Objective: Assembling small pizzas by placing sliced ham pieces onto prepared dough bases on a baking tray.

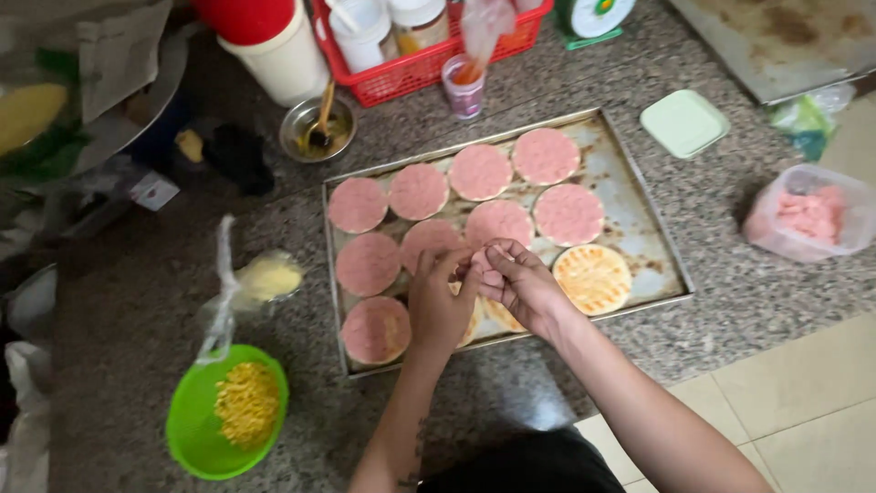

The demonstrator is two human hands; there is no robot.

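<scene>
Speckled grey stone makes up the counter (128, 301), which meets pale floor tiles at the lower right. At the far left, a green bowl (196, 429) holds yellow corn kernels (246, 402), and just above it a clear plastic bag (265, 278) holds something pale yellow. Further back, a small metal bowl (317, 128) has a spoon standing in it, and a red basket (411, 68) carries jars and bottles. In the middle lies a worn metal baking tray (630, 196) with round flat breads, most topped by a pink meat slice (479, 171); one bare bread (593, 278) sits near the tray's right edge. Over the tray's front half, the left hand (440, 306) and the right hand (520, 283) meet fingertip to fingertip, both pinched narrow around a pink slice they seem to be working on. To the right rest a pale green lid (684, 123) and a clear tub (849, 196) of pink slices.
</scene>
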